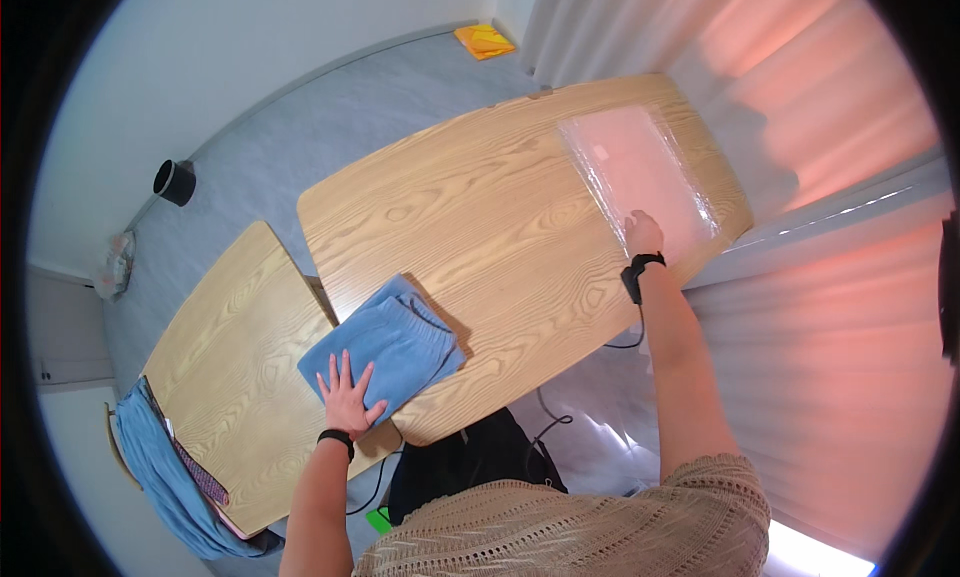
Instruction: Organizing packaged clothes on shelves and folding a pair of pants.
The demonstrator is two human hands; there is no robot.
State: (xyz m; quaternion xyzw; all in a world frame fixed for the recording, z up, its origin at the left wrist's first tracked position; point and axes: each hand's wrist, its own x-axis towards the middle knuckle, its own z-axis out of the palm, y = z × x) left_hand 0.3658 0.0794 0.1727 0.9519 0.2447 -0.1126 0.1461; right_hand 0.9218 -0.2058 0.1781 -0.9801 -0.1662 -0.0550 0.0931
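Note:
My left hand lies flat with fingers spread on a folded blue cloth at the near left corner of a wooden table. My right hand reaches out to the table's right end and rests on the near edge of a clear plastic bag that lies flat there and looks pinkish. Whether the fingers pinch the bag I cannot tell. Both wrists wear black bands.
A second wooden table stands to the left, with blue cloths hanging off its near corner. Pale curtains run along the right. A black cup and a yellow object sit on the grey floor.

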